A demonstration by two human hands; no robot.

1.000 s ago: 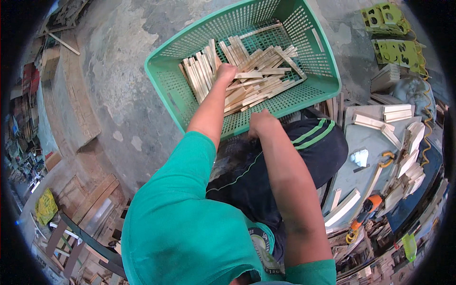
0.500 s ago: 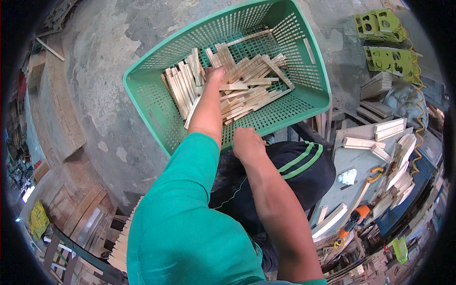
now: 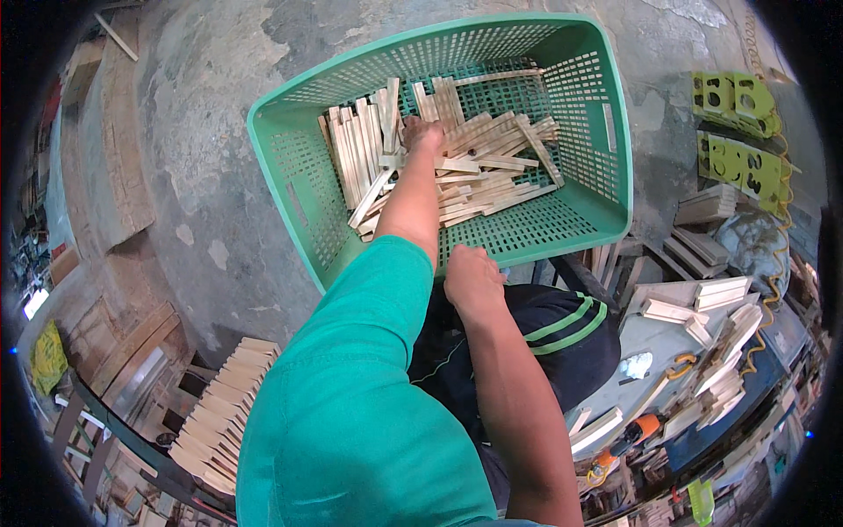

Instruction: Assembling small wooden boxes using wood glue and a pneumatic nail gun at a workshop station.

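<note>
A green perforated plastic basket (image 3: 562,230) holds many pale wooden strips (image 3: 481,167), some lined up side by side and others lying crosswise. My left hand (image 3: 425,136) reaches down into it, between the row of strips on the left and the loose pile. Its fingers point downward and are mostly hidden behind the back of the hand, so I cannot see whether a strip is between them. At the basket's near rim, my right hand (image 3: 475,277) is closed, with its fingers curled over the edge.
A dark bag-like cloth item with green stripes (image 3: 562,325) lies below the basket. At right, a grey board (image 3: 641,351) bears wood pieces and an orange-and-black power tool (image 3: 639,430). Yellow-green plates (image 3: 743,167) stand farther back. Stacked wooden pieces (image 3: 230,408) are at lower left.
The whole view has shifted, so the basket sits a little lower and farther right. My left hand stays among the strips and my right hand stays at the near rim.
</note>
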